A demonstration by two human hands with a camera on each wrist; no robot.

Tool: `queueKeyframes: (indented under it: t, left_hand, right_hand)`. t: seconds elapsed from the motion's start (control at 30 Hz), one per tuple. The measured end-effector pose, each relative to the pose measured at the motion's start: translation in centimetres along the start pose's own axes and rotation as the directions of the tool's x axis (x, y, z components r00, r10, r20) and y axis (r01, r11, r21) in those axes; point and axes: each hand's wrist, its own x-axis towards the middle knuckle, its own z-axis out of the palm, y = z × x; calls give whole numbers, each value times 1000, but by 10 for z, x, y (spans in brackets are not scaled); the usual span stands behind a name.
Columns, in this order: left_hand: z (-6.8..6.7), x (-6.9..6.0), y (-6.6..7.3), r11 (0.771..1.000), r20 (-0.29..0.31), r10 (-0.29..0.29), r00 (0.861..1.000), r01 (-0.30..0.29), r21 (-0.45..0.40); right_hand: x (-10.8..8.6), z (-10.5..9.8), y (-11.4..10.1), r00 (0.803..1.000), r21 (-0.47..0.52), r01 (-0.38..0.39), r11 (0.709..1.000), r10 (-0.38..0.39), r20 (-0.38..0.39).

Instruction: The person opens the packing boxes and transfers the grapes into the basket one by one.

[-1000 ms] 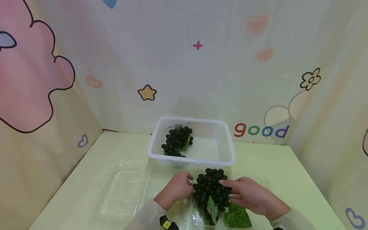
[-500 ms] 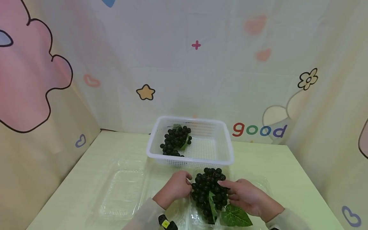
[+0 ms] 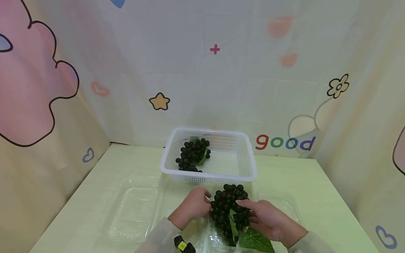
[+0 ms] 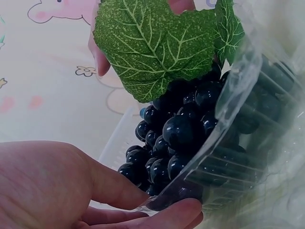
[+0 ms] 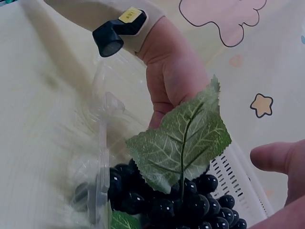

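Note:
A bunch of dark grapes (image 3: 226, 211) with green leaves (image 4: 157, 47) sits in a clear plastic box (image 4: 238, 90) in front of the white basket. At the box's left side my left hand (image 3: 196, 203) pinches the rim between thumb and fingers, close against the grapes. My right hand (image 3: 270, 219) is at the right of the bunch, its thumb (image 5: 269, 157) extended and its other fingers partly hidden beside the grapes. One broad leaf (image 5: 183, 140) stands up over the grapes in the right wrist view.
The white perforated basket (image 3: 232, 175) stands behind the box, with another grape bunch (image 3: 193, 154) on its left side. Another clear plastic box (image 3: 134, 211) lies on the table at left, and clear plastic (image 3: 286, 203) lies at right. A printed curtain (image 3: 190, 70) hangs behind.
My right hand has shifted slightly left and down along the grapes, and the leaf at lower right has moved with it. My left hand stays at the box's rim.

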Motion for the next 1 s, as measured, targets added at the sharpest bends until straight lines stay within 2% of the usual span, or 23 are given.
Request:
queueKeyframes:
  t: [0.2, 0.33, 0.6, 1.0]
  left_hand:
    - [0, 0, 1, 1000, 3, -1, 1000, 1, 9]
    - [0, 1, 0, 1000, 8, -1, 1000, 1, 10]
    - [-2, 1, -1, 1000, 0, -4, 1000, 4, 25]
    - [-2, 2, -1, 1000, 9, -17, 1000, 17, 8]
  right_hand:
    - [1, 4, 0, 1000, 28, -6, 1000, 6, -19]
    - [1, 3, 1, 1000, 11, -12, 1000, 12, -27]
    - [3, 4, 3, 1000, 32, -10, 999, 11, -10]
    - [7, 7, 8, 1000, -18, 3, 1000, -4, -26]
